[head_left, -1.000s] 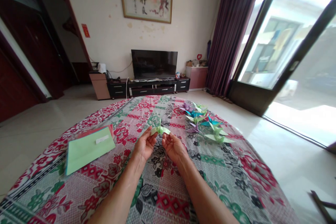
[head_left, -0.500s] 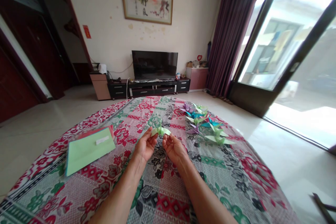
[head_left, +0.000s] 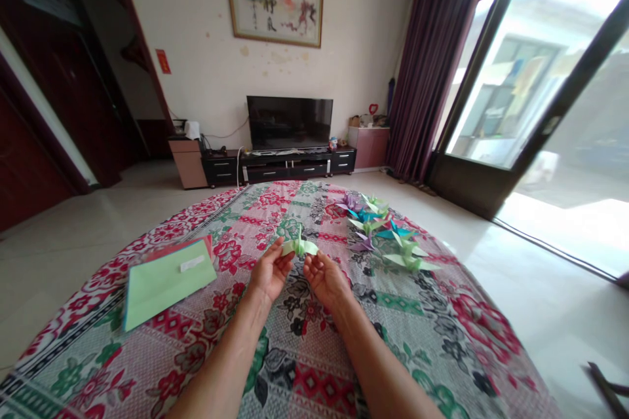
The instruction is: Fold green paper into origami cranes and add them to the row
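A light green paper crane [head_left: 300, 246] is held over the middle of the table, its wings spread to both sides and one thin point standing up. My left hand [head_left: 271, 270] pinches the left wing between thumb and fingers. On the other side, my right hand [head_left: 328, 278] grips the tip of the right wing the same way. The fingers partly cover the wing ends.
Several folded cranes in purple, blue and green, among them a green crane [head_left: 411, 258], stand at the table's right. A stack of coloured paper [head_left: 167, 288] lies at left on the patterned tablecloth [head_left: 314, 380]. Beyond the table is a television [head_left: 289, 123].
Both hands keep hold of the crane, which has shifted very slightly left. The other cranes and the paper stack stay where they were.
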Demonstrator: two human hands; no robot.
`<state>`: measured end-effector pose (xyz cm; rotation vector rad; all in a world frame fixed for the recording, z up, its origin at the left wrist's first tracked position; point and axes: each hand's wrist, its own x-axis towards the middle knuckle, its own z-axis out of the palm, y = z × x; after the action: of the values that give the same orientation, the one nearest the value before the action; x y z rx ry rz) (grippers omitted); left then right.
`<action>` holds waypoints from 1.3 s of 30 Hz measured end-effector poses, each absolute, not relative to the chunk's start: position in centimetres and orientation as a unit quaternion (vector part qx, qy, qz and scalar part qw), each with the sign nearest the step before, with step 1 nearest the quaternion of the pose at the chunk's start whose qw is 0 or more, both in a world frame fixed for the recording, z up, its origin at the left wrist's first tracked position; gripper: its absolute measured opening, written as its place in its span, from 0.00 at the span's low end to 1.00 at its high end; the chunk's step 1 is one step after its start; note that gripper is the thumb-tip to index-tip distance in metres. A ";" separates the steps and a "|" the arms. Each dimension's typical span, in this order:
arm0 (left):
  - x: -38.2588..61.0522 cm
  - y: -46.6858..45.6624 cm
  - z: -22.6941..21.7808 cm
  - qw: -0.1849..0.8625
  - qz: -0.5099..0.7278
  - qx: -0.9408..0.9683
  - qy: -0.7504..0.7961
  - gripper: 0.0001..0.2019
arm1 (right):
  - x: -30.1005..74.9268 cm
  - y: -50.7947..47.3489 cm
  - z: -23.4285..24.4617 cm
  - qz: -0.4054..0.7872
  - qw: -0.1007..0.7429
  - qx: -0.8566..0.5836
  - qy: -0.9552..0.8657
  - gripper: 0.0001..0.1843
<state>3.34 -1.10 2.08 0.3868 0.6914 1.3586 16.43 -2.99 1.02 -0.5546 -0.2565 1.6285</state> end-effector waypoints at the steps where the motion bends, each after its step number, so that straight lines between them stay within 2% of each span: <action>1: 3.2 -1.1 2.1 0.700 0.610 0.188 0.321 0.14 | 16.4 -3.0 1.1 0.716 0.643 -0.251 -0.106 0.06; 7: 3.0 -1.2 2.5 0.672 0.600 0.253 0.352 0.15 | 16.4 -3.2 1.2 0.726 0.628 -0.254 -0.113 0.06; 17: 3.3 -1.4 2.6 0.646 0.594 0.282 0.388 0.16 | 15.7 -3.4 1.0 0.698 0.634 -0.276 -0.188 0.16; 23: 3.7 -1.4 2.3 0.616 0.582 0.325 0.420 0.16 | 15.7 -3.4 1.1 0.663 0.646 -0.300 -0.229 0.15; 25: 3.7 -1.2 2.1 0.578 0.590 0.348 0.443 0.16 | 15.7 -3.3 0.9 0.618 0.663 -0.337 -0.255 0.15; 28: 3.6 -0.9 1.9 0.490 0.620 0.385 0.477 0.16 | 15.6 -3.1 0.4 0.485 0.691 -0.424 -0.328 0.14; 33: 3.3 -0.1 0.8 0.421 0.637 0.428 0.483 0.14 | 15.7 -3.2 -0.1 0.294 0.670 -0.499 -0.465 0.12; 36: 3.1 0.2 -0.1 0.400 0.629 0.459 0.483 0.13 | 15.7 -3.6 0.0 0.252 0.651 -0.519 -0.493 0.10; 39: 3.0 0.1 -0.3 0.393 0.627 0.470 0.481 0.12 | 15.7 -3.8 0.2 0.260 0.660 -0.505 -0.492 0.09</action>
<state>3.04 0.14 -0.26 1.1922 1.2211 1.5913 15.67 -3.82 0.23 -1.1426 -1.1144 0.5884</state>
